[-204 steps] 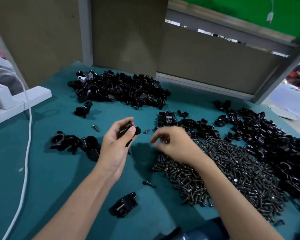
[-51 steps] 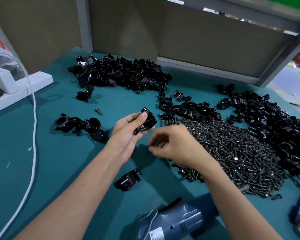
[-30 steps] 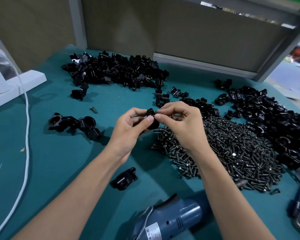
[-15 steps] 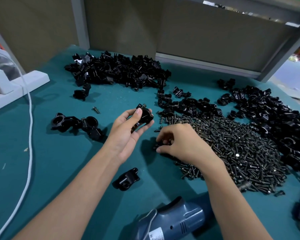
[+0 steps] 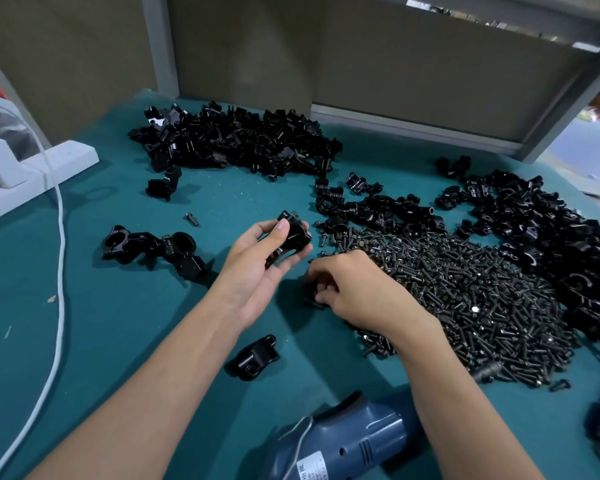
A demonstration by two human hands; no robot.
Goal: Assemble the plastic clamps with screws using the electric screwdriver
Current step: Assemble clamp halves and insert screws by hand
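Screw-picking seemed the step: left hand (image 5: 257, 271) gripped a clamp (image 5: 291, 237), right hand (image 5: 357, 292) pinched a screw (image 5: 315, 302) from the pile (image 5: 482, 296), next needing careful seating in the clamp's hole.

We have one wide-angle view, worn on the head, facing forward and down, close over the green table (image 5: 125, 306); the back wall (image 5: 430, 81) fills the frame's top.

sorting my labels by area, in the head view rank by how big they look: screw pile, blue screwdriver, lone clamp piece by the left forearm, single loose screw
1. screw pile
2. blue screwdriver, partly cut off and nearest the camera, so unsure
3. lone clamp piece
4. single loose screw
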